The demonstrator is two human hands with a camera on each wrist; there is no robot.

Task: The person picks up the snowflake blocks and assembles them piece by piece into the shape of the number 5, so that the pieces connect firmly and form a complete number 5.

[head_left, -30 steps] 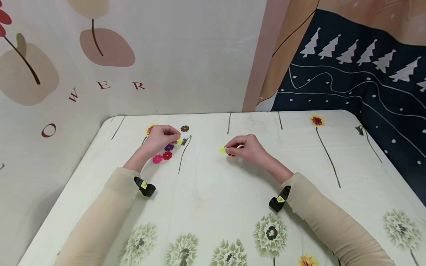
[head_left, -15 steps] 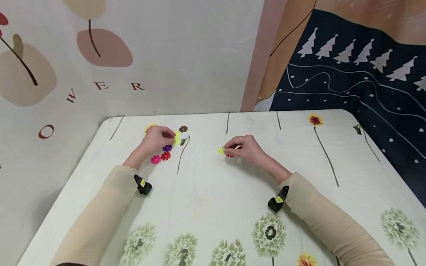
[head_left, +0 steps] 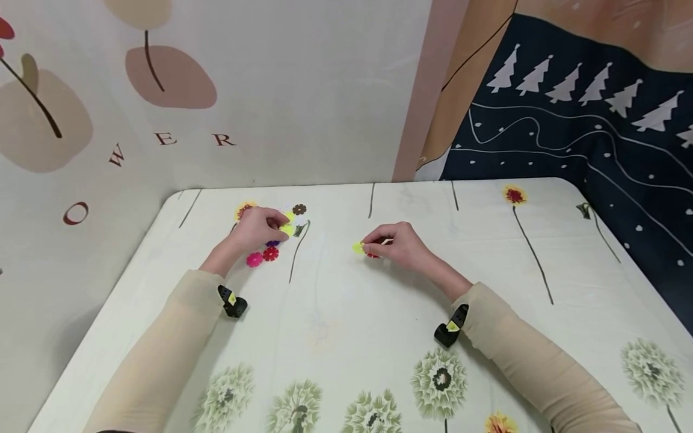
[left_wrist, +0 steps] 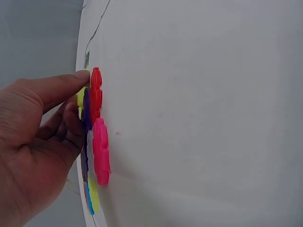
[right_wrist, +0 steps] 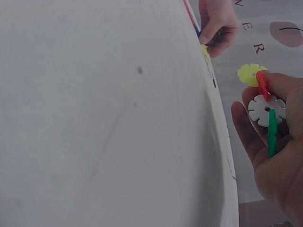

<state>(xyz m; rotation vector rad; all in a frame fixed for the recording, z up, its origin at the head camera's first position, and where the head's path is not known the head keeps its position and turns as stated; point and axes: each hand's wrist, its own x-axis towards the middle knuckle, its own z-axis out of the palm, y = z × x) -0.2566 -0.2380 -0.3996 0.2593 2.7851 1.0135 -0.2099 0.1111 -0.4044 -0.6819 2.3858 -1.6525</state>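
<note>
My left hand (head_left: 255, 228) reaches down to a cluster of notched plastic flower discs at the table's back left. Its thumb and index finger bend round a yellow disc (head_left: 287, 230) from either side. Purple (left_wrist: 86, 109), red (left_wrist: 96, 90) and pink (left_wrist: 101, 151) discs lie close below those fingers. Over the middle of the table, my right hand (head_left: 399, 243) grips a chain of interlocked discs. In the right wrist view the chain runs from a yellow disc (right_wrist: 247, 74) through red (right_wrist: 262, 82) and white (right_wrist: 258, 112) to green (right_wrist: 272, 135), lying across the palm.
A dark brown disc (head_left: 299, 209) lies at the cluster's far edge. The white tablecloth (head_left: 346, 313) carries printed flowers and stems. Behind the table hangs a pale printed wall cloth (head_left: 308, 90), with a dark tree-patterned cloth (head_left: 557, 132) on the right.
My left thumb has drawn away from the index finger, so the two now straddle the yellow disc. The right hand keeps its chain and has shifted slightly to the left.
</note>
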